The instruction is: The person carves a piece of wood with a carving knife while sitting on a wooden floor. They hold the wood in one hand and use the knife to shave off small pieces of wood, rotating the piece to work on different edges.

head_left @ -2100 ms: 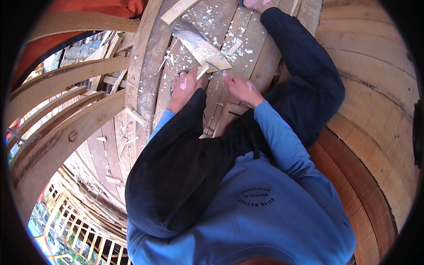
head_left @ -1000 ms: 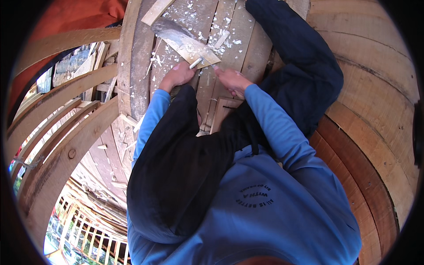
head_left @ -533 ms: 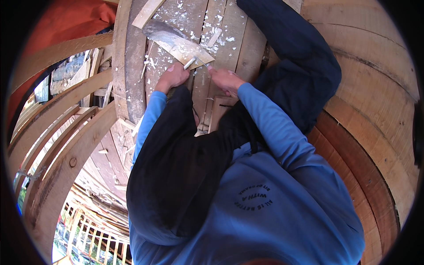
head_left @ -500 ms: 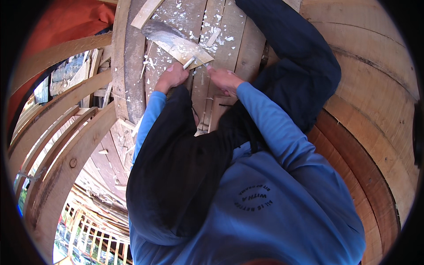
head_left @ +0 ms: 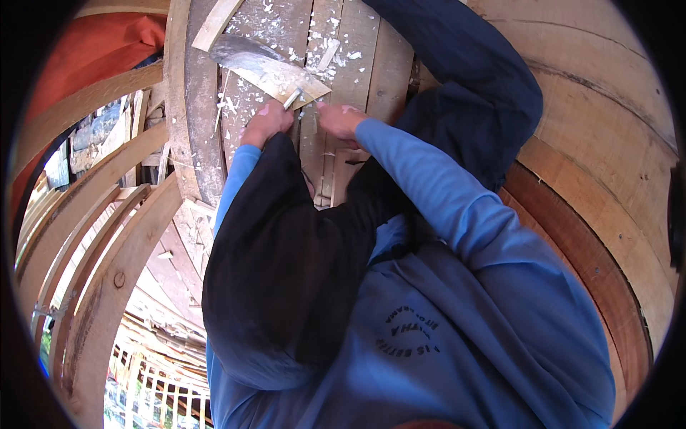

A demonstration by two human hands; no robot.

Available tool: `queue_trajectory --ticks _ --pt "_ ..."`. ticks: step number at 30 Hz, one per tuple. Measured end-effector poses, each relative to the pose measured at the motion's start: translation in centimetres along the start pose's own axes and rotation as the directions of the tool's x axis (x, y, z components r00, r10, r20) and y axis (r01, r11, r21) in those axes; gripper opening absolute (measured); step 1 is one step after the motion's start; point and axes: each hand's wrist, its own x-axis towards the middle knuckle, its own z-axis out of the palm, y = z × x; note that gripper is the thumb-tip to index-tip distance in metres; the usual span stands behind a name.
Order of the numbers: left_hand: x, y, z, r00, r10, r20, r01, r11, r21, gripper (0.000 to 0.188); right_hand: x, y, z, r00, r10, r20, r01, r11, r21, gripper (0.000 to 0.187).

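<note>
Fingers curled, my left hand (head_left: 266, 124) grips a short pale rod (head_left: 292, 98) whose upper end lies against the near end of a flat wooden board (head_left: 275, 74). My right hand (head_left: 341, 119) is closed just right of that same end. A thin tip shows at its fingers, but the rest of what it holds is hidden in the grip. The board slants across the planks, dark and weathered at its far left and fresh pale wood toward my hands. My left wrist is beside my bent knee.
White wood shavings (head_left: 277, 28) litter the plank floor (head_left: 355, 61). A pale wood strip (head_left: 217, 23) touches the board's far end, and a small offcut (head_left: 329, 55) lies beyond it. Curved ribs (head_left: 118, 279) stand at left near orange cloth (head_left: 107, 39); a planked wall (head_left: 593, 129) curves at right.
The whole view has shifted slightly, so the board and both hands sit a little farther left. Both hands stay closed at the board's near end.
</note>
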Motion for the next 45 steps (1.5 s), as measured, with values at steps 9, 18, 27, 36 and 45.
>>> queue_trajectory --ticks 9,18,27,36,45 --pt "0.0 0.3 -0.2 0.998 0.036 0.044 -0.036 0.999 0.005 0.046 0.4 -1.1 0.5 0.995 0.094 -0.045 -0.093 0.996 0.018 0.064" --pt "0.4 1.0 -0.1 0.998 -0.041 0.056 0.038 0.998 0.057 0.049 3.2 -0.6 1.7 0.985 0.094 -0.143 -0.105 0.992 -0.071 0.059" --pt "1.2 0.8 0.0 0.998 -0.025 0.052 0.019 0.994 0.109 0.05 4.8 -0.6 1.3 0.978 0.011 -0.208 -0.049 0.983 -0.177 0.055" --pt "-0.2 0.7 -0.1 1.0 -0.001 -0.002 0.001 0.998 0.071 0.052 5.4 -0.6 1.6 0.985 -0.09 -0.15 0.038 0.948 -0.315 0.054" --pt "0.6 -0.5 0.0 0.998 0.017 0.055 -0.018 1.0 0.024 0.054 2.6 2.9 0.4 0.998 -0.025 -0.049 0.045 0.882 0.468 0.059"
